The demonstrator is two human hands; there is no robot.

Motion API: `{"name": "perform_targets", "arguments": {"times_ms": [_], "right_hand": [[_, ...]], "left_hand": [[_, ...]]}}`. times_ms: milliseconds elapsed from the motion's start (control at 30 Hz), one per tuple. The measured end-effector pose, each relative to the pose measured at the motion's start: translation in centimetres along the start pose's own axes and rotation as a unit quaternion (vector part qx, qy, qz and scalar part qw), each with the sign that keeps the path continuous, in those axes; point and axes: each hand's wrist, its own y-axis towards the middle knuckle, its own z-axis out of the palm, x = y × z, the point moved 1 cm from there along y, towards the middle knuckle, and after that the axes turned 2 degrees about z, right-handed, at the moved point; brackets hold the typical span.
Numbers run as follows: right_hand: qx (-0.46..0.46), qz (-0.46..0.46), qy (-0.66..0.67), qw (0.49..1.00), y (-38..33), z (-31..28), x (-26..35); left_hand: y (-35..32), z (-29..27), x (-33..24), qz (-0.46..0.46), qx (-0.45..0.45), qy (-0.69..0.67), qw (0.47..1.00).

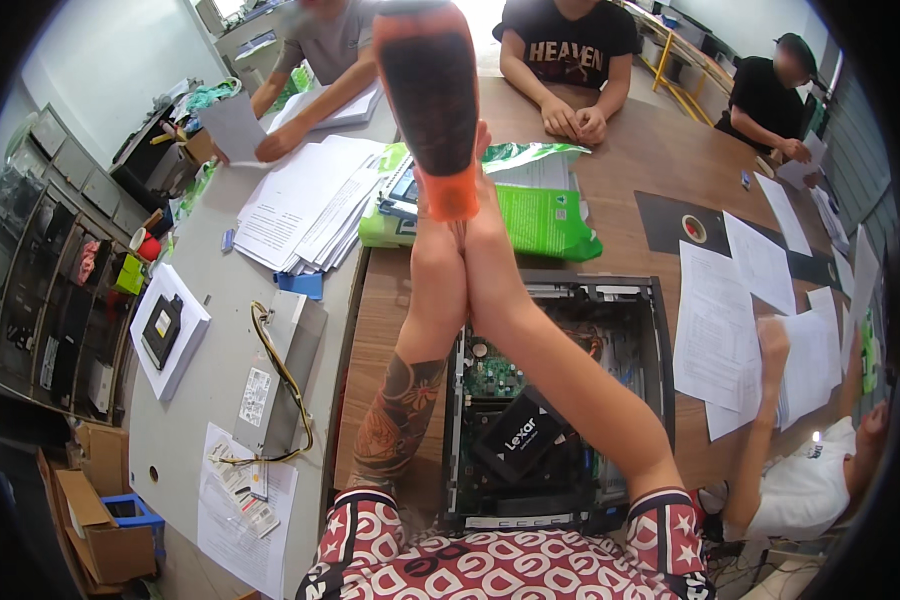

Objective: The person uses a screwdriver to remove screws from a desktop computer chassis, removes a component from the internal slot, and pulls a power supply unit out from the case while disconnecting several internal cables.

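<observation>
An orange-and-black screwdriver handle (432,110) stands up close in front of me, its narrow end pointing down. My left hand (438,250) and my right hand (488,235) are raised and pressed together at that lower end. Both appear closed on the screwdriver, though the handle hides most of the fingers. Under my forearms lies an opened desktop computer case (660,370), with a green circuit board (490,372) inside. A black solid-state drive (518,440) rests tilted on the parts in the case, apart from my hands.
Beyond my hands lies a green plastic package (550,220). On the left stand a power supply (275,385) with cables, a paper stack (305,205) and a black drive (162,330) on white paper. Papers (715,330) and a tape roll (692,229) lie right. Several people sit around.
</observation>
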Motion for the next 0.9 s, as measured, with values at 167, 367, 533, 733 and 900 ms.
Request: {"name": "perform_targets", "arguments": {"times_ms": [167,367,533,733,900], "right_hand": [[-0.052,0.055,0.09,0.993,5.8,-2.7,0.3],[-0.038,0.017,-0.061,0.997,5.7,-2.7,0.2],[-0.083,-0.229,-0.157,0.957,5.8,-3.3,-1.1],[-0.02,-0.123,-0.018,0.992,6.5,-3.8,0.1],[-0.071,0.033,-0.03,0.996,6.2,-3.8,1.1]], "left_hand": [[-1.0,1.6,-0.4,-0.05,0.027,0.0,0.998],[-1.7,1.0,0.5,-0.017,0.033,0.121,0.992],[-1.5,1.0,0.7,0.078,0.056,0.252,0.963],[-1.2,0.8,0.4,0.152,0.055,0.408,0.898],[-0.8,0.0,-0.2,0.079,0.002,0.253,0.964]]}}
